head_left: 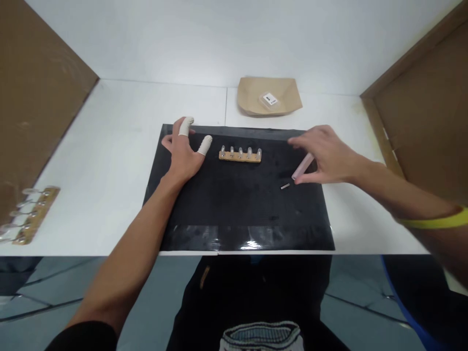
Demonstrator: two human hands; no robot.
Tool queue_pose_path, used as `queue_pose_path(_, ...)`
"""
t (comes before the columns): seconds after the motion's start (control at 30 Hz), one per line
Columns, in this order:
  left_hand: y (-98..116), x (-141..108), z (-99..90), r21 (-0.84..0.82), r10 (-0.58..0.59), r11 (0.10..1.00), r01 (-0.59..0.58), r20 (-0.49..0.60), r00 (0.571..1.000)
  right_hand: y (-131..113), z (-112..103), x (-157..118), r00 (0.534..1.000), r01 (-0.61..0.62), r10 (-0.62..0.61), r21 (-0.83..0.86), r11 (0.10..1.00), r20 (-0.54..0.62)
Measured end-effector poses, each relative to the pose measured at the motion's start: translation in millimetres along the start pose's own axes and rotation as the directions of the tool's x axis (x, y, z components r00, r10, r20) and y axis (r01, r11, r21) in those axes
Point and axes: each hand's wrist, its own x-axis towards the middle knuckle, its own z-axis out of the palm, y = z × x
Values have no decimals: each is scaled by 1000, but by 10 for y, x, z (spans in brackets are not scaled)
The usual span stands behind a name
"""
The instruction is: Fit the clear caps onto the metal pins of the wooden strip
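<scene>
My left hand [185, 153] rests over the left part of a black mat [226, 204], thumb and fingers spread and nothing between them. Whitish covers sit on its thumb and one finger. To its right lies a small wooden strip [240, 156] with a row of several clear-capped metal pieces. My right hand [327, 153], slightly blurred, is at the mat's right side around a narrow pale pink bar [303, 166]. The thumb touches the bar's near end, the forefinger stretches out apart, and the other fingers are mostly hidden. Just beyond that end a small metal pin [285, 186] lies on the mat.
Behind the mat stands a brown paper tray [252, 105] holding a small labelled clear box [269, 100]. Another wooden strip [40, 214] with clear-tipped pieces leans at the far left. Brown panels [32, 83] bound the white table on both sides.
</scene>
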Motion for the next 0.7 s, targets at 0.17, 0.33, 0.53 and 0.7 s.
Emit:
queue_pose_path(0.17,8,-4,4,8,-4,1000,4,-15,1000,-331,228,54,938,-268,296,167,949,-177)
queue_pose_path(0.33,30,0,-10,25,-2,1000,2,4,1000,-468,583,462,961,-262,278,326,908,-2)
queue_pose_path(0.53,48,-18,-7,53,-1,999,1,11,1000,-436,647,681,959,-261,282,346,901,-13)
queue_pose_path(0.7,68,-40,-12,76,29,997,-29,1,1000,-490,651,667,948,-268,316,421,866,-47)
